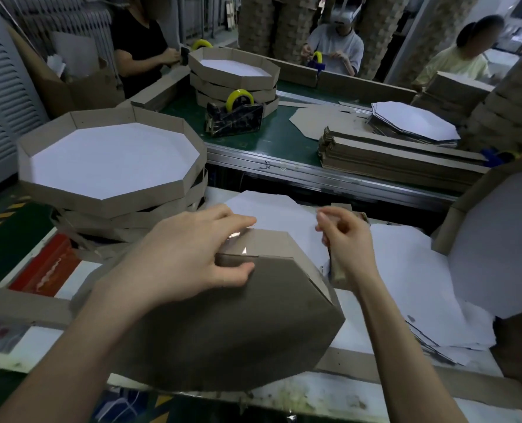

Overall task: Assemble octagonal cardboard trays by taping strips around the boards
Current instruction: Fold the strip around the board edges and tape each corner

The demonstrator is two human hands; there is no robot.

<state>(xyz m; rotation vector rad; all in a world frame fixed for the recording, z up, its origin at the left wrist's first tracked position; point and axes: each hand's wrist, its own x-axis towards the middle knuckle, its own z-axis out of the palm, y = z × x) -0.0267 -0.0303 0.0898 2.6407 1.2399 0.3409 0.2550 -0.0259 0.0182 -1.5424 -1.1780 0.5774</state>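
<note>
Two hands are working on one board (238, 325), which is standing tilted on the bench (40, 340) with its brown back toward the camera. The left hand (192, 254) is clamping the upper edge, thumb on the brown back, fingers lying over the strip (271, 244) and pressing a glossy piece of tape (238, 236) just beneath their tips. To the right of those fingers, the right hand (342, 239) is curling round what looks like the strip's free end. Wrapping seems only partly done. The next move is calling for the strip to be bent along the following edge, then fresh tape. Beyond the fingers, loose white boards (406, 270) are lying, finished trays (70, 193) are sitting stacked farther left, and the tape dispenser (238, 116) is waiting farthest off.
</note>
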